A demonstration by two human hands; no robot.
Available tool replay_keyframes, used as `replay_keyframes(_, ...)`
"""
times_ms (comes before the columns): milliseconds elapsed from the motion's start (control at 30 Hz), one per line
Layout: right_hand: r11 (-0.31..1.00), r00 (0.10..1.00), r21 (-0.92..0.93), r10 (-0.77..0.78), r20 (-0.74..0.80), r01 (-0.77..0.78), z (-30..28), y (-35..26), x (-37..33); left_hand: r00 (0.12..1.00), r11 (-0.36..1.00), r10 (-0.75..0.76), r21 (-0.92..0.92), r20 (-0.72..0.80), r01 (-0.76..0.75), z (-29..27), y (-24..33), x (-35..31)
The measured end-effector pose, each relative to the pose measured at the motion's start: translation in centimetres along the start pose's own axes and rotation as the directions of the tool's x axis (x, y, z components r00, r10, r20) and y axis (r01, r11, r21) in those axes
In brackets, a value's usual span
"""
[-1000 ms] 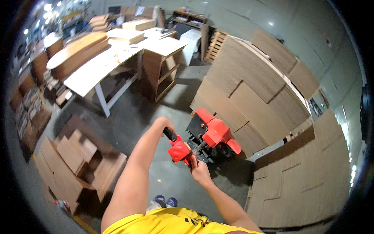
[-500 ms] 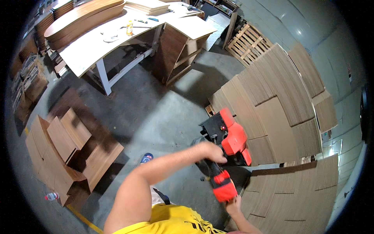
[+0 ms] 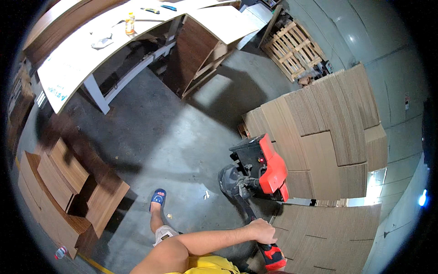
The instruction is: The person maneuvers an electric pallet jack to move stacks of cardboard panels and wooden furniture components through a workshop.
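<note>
A red-and-black electric pallet truck (image 3: 272,166) stands at the right, against stacked cardboard. From its black wheel housing (image 3: 228,180) the tiller handle (image 3: 273,257) runs toward me, ending in a red-and-black grip head near the lower edge. My left hand (image 3: 263,230) is closed round the black shaft just above that head, its arm reaching across in front of me. My right hand does not show; the far end of the grip head is cut off by the picture's edge.
Flat cardboard sheets (image 3: 319,132) are stacked high beyond the truck, with another stack (image 3: 328,237) beside the handle. Wooden pieces (image 3: 68,182) lie low at left, near a plastic bottle (image 3: 60,252). A white-topped workbench (image 3: 86,59) and a pallet (image 3: 294,48) stand farther off.
The handle has swung down toward me, and my left hand moved with it, lower in the picture. My right hand, on the handle's end before, has left view. My slippered foot now shows farther forward.
</note>
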State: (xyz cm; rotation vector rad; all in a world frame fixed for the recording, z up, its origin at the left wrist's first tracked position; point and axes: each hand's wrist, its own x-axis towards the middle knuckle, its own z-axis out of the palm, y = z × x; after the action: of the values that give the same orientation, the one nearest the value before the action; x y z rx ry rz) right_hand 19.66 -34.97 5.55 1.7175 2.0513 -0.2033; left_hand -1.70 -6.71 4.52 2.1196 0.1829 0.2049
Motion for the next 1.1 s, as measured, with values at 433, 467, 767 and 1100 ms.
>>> replay_keyframes(433, 0.415, 0.942, 0.899, 0.337, -0.011, -0.138, 1.1, 4.7, 1.3, 0.948, 0.961, -0.273, -0.006, 0.163, 0.278, 1.0, 0.1, 3.5)
replay_keyframes(467, 0.551, 0.931, 0.829, 0.342, -0.123, -0.093, 4.5, 5.6, 1.3, 0.964, 0.966, -0.254, 0.069, 0.076, 0.249, 2.3, -1.0, 3.9)
replay_keyframes(767, 0.704, 0.903, 0.711, 0.304, -0.304, 0.002, 2.7, 5.8, 3.5, 0.864, 0.867, -0.497, 0.008, 0.079, 0.498, 3.9, -2.1, 4.6)
replay_keyframes(1100, 0.762, 0.868, 0.641, 0.253, -0.427, 0.093, 8.7, 12.4, 1.8, 0.826, 0.816, -0.564, -0.148, 0.006, 0.559, 10.6, -2.1, 8.6)
